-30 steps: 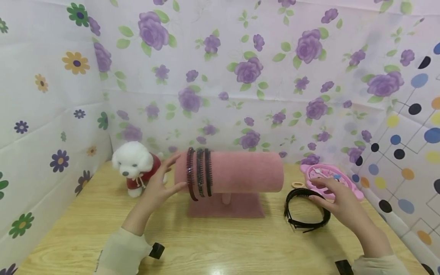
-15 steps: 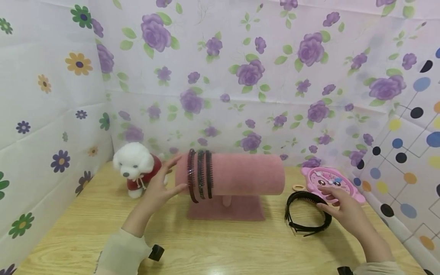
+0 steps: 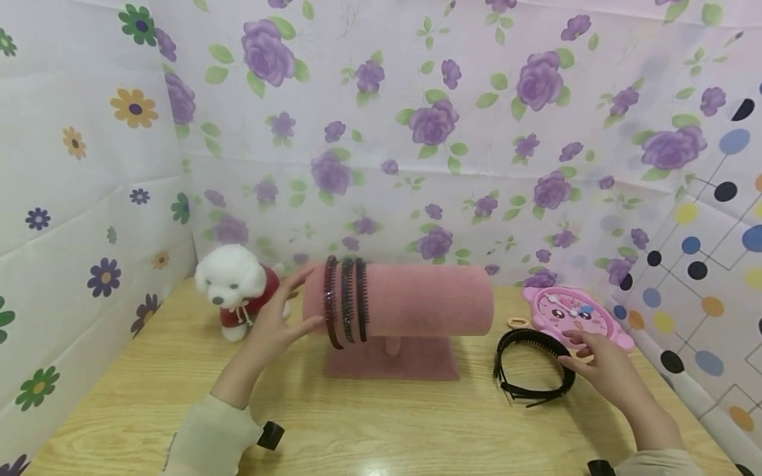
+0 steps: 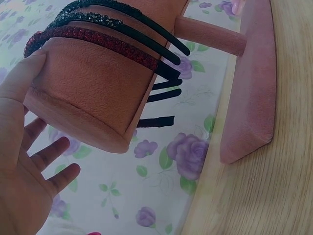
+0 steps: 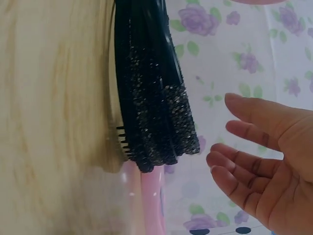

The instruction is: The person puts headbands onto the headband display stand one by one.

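Note:
A pink velvet roll stand (image 3: 428, 301) stands mid-table with three headbands around its left part: a sparkly dark red headband (image 4: 98, 43) at the end, then a glittery dark headband (image 3: 347, 301) and a toothed black headband (image 3: 362, 301). My left hand (image 3: 275, 334) is at the roll's left end, its thumb (image 4: 35, 63) against the edge by the red headband, the other fingers spread. On the table to the right lies a bunch of glittery black headbands (image 5: 146, 107), nested together. My right hand (image 3: 604, 370) hovers just right of them, fingers loosely bent, holding nothing.
Behind my left hand sits a white plush dog (image 3: 229, 281) in red. At the back right lies a pink clock (image 3: 571, 317) with a cartoon face, and a small tan oval ring (image 3: 518, 323) beside it. Floral cloth (image 3: 381, 165) closes off the table's back.
My right hand has drawn away from the black headbands, to the right and slightly toward me, uncovering more of the clock. The left hand keeps its place at the roll.

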Motion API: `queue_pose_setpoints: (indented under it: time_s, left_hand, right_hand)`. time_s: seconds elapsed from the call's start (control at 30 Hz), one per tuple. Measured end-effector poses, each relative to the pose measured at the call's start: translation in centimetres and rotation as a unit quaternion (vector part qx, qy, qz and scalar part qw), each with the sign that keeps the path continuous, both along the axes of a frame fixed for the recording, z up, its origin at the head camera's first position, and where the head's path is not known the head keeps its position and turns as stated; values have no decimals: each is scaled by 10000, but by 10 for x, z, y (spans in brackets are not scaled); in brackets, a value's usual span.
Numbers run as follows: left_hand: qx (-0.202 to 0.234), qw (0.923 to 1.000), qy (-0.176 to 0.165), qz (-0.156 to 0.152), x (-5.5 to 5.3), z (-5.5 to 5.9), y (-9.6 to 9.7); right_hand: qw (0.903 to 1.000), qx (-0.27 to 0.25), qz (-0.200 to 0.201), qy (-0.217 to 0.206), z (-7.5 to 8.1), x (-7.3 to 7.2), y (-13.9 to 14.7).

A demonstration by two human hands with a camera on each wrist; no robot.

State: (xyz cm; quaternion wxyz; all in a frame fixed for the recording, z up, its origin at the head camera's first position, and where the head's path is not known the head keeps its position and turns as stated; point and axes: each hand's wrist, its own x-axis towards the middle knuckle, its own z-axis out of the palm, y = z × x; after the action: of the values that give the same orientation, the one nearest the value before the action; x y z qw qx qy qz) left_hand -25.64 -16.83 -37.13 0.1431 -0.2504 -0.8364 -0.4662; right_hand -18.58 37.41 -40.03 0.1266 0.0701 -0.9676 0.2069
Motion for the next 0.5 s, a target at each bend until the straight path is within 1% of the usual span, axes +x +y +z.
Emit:
queue_pose_setpoints:
  time_s: [0.1,0.33,0.5]
  left_hand:
    - [-2,10000,-15,-5,1,1,0]
    - [-10,10000,26,-44,1,0,-1]
    - [9,10000,22,-48,0,-2,0]
  right_hand:
    - [10000,30,-33,-79,-3,-2,3]
    - [9981,107,-292,-528,-14,-7,9]
    - [9983,121,-309,-480,-22,-7,13]
